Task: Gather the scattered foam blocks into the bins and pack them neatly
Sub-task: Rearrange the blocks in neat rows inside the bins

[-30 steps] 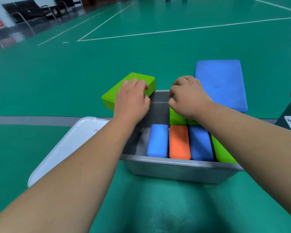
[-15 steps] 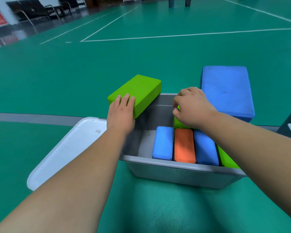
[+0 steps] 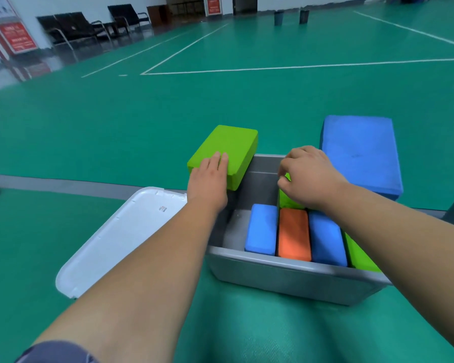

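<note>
Head | left grip (image 3: 207, 184) flat on rectangular foam slab (image 3: 231, 148) | right grip (image 3: 309, 176) pinches green block (image 3: 287, 203)

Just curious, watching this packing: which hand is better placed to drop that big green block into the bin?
Probably left. The left hand lies flat on the big green block, next to the bare left part of the bin. The right hand is pinching an upright green block inside.

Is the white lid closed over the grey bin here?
No, the white lid lies flat on the floor beside the open grey bin, left of it.
</note>
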### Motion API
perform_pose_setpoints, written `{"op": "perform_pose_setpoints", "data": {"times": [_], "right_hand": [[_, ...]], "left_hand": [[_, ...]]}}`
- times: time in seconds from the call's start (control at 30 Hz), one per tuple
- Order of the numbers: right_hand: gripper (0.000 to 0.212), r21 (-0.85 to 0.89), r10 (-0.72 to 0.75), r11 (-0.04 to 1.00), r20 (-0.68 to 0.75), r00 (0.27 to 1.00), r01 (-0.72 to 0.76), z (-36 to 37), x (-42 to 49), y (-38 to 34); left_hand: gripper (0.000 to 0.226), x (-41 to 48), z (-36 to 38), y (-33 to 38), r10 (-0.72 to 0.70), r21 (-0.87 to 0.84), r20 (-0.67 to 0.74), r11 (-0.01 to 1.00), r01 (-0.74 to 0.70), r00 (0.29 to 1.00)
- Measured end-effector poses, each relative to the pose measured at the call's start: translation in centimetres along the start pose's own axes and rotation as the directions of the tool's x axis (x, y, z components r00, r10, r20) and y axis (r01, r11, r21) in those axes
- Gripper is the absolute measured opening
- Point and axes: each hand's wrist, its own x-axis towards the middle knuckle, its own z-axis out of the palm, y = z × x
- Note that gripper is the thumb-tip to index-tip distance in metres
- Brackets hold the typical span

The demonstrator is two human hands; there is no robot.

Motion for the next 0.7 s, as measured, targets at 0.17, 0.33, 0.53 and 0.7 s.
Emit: {"op": "perform_pose_setpoints", "data": {"times": [0.17,0.33,0.53,0.7], "right_hand": [[0.031,-0.013,0.023,1.0,0.02,1.0,-0.023,-0.4,-0.6,0.1],[0.031,-0.021,-0.001,1.0,0.02,1.0,0.002,-0.8,-1.1,0.0],[0.03,0.066,0.018,0.998,-0.041,0.999,-0.016,-1.1,-1.1,0.5],[0.05,0.184,0.172,0.973,-0.158,0.972,-0.142,-1.2,-0.4,0.6]], "left_hand": [[0.101,0.0,0.5,0.8,-0.025,0.105,-0.058,0.994,0.031,0.998],[0.086,0.1,0.8,2.1,-0.035,0.108,-0.102,0.993,0.046,0.994],[0.073,1.7,-3.7,2.7,-0.057,-0.16,-0.297,0.987,0.009,0.953],[0.076,3.6,-10.4,5.0,-0.286,-0.475,-0.248,0.869,0.142,0.926]]}}
